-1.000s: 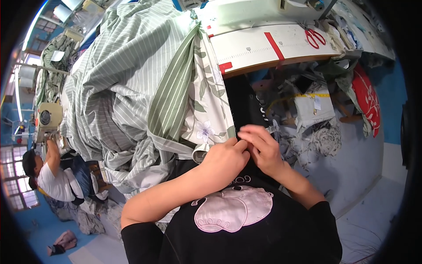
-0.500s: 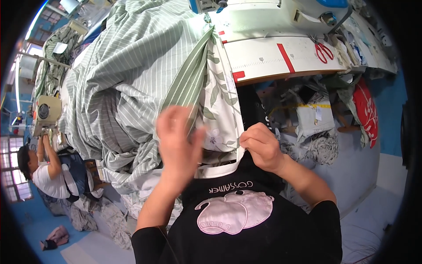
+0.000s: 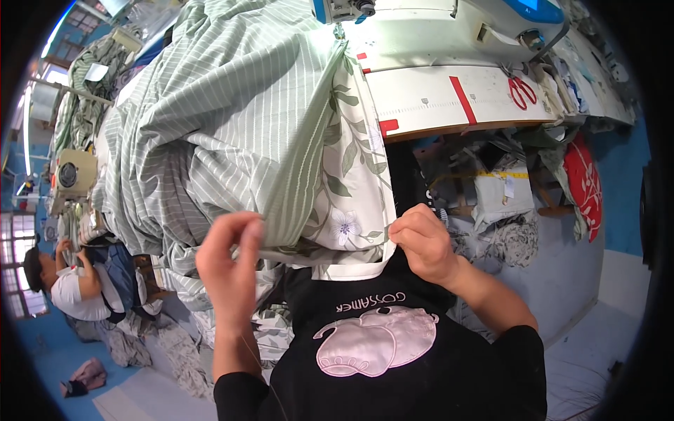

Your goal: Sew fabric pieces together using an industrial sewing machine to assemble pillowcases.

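Note:
My right hand [image 3: 425, 242] is closed in a pinch on the white edge of a floral fabric [image 3: 354, 154], pale with green leaves and a purple-centred flower. To its left, my left hand [image 3: 228, 256] is closed at the edge of a green-and-white striped fabric [image 3: 232, 98], its fingertips slightly blurred. The striped cloth lies in large folds over the table's left side. Both fabrics run together up to the presser foot [image 3: 340, 31] of a sewing machine [image 3: 421, 24], where their edges meet.
Red-handled scissors [image 3: 521, 91] lie on the white sewing table [image 3: 421, 91], right of a red tape strip [image 3: 463, 99]. Bundled cloth [image 3: 512, 238] sits below the table. At far left, a person [image 3: 77, 284] works at another machine [image 3: 74, 172].
My left hand has moved left and down, and the striped fabric's edge has spread leftward, uncovering more of the floral fabric. My right hand stays on the white edge, slightly lower.

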Demonstrator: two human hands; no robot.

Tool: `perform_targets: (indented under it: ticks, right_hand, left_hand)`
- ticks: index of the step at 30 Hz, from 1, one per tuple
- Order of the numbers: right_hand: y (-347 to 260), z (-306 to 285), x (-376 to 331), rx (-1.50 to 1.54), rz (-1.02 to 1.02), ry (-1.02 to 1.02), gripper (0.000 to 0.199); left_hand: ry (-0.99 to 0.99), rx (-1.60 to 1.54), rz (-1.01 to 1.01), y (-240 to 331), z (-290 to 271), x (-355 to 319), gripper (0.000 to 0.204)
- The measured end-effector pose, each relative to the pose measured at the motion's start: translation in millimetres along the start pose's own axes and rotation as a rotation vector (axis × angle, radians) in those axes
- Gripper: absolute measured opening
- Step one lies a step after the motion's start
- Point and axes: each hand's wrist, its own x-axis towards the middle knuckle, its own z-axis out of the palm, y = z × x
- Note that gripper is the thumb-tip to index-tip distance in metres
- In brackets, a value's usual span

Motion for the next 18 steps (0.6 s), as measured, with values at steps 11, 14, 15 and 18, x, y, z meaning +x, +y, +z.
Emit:
perform_targets:
  ticks: [11, 14, 15, 18]
  right_hand:
    - [2, 6, -9, -0.105, -0.066, 0.12, 0.013]
    - [6, 4, -9, -0.131, -0.097, 0.122, 0.014]
    - [8, 2, -8, -0.138, -0.124, 0.09, 0.014]
    - [11, -1, -8, -0.144, -0.158, 0.05, 0.013]
  left_hand:
    - [-0.637, 0.189, 0.38, 27, 101, -14, 0.009]
    - [-0.658, 0.161, 0.341, 24, 105, -13, 0.008]
    - [-0.666, 0.155, 0.321, 23, 105, -13, 0.008]
    - [-0.702, 0.124, 0.274, 23, 105, -9, 0.007]
